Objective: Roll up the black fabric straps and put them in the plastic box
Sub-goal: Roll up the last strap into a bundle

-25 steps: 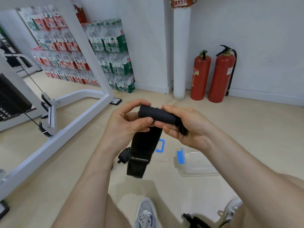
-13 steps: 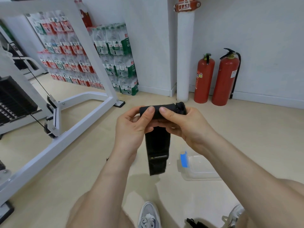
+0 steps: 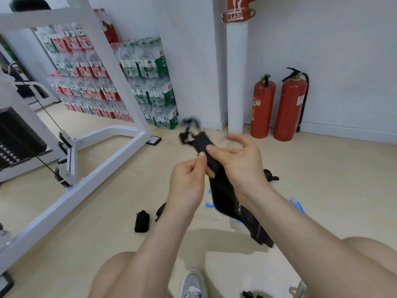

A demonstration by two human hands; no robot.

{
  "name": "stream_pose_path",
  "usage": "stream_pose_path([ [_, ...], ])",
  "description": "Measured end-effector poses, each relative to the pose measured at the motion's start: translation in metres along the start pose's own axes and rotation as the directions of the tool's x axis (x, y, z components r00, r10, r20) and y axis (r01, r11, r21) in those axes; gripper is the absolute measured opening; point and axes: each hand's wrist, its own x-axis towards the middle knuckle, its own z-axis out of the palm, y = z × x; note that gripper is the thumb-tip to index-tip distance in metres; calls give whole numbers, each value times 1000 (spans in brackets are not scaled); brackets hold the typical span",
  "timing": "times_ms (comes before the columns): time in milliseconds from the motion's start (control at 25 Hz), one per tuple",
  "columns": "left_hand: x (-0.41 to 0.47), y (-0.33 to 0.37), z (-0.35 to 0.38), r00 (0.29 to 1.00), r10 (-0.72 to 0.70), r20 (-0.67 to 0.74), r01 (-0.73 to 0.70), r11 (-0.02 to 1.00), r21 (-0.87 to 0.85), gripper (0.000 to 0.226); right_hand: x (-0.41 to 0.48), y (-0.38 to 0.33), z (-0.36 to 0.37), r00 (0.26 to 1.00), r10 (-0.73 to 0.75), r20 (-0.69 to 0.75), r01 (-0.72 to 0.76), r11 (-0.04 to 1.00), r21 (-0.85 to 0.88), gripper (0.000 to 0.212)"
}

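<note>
Both hands hold one black fabric strap (image 3: 223, 196) in the air in front of me. My left hand (image 3: 188, 179) pinches it from the left and my right hand (image 3: 238, 162) grips it with thumb and lower fingers, the upper fingers spread. The strap hangs unrolled and blurred, its top end with a loop up left of my hands, its tail down to the right. A rolled black strap (image 3: 141, 221) lies on the floor at the left. Another black strap (image 3: 269, 176) lies behind my right wrist. The clear plastic box with blue clips (image 3: 297, 206) is mostly hidden behind my right forearm.
A white gym machine frame (image 3: 71, 160) with a cable stands at the left. Stacked water bottle packs (image 3: 148, 82) line the back wall. Two red fire extinguishers (image 3: 277, 106) stand beside a white pipe (image 3: 235, 72). My shoes (image 3: 192, 286) and knees are at the bottom.
The tight roll held level between both hands has come loose; the strap now hangs long and tilted, swinging. The head view has tilted and shifted, revealing a rolled strap on the floor.
</note>
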Motion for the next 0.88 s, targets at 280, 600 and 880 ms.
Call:
stream_pose_path([
  [280, 0, 3, -5, 990, -68, 125, 81, 992, -97, 46, 3, -11, -7, 948, 93, 305, -94, 995, -12, 26],
  [600, 12, 30, -67, 920, 372, -121, -382, 921, -75, 22, 4, -28, -17, 913, 2, 408, 90, 974, -206, 33],
  [880, 15, 15, -49, 945, 328, -12, -328, 942, -72, 22, 4, -23, -9, 910, -84, 406, 70, 996, 48, 38],
])
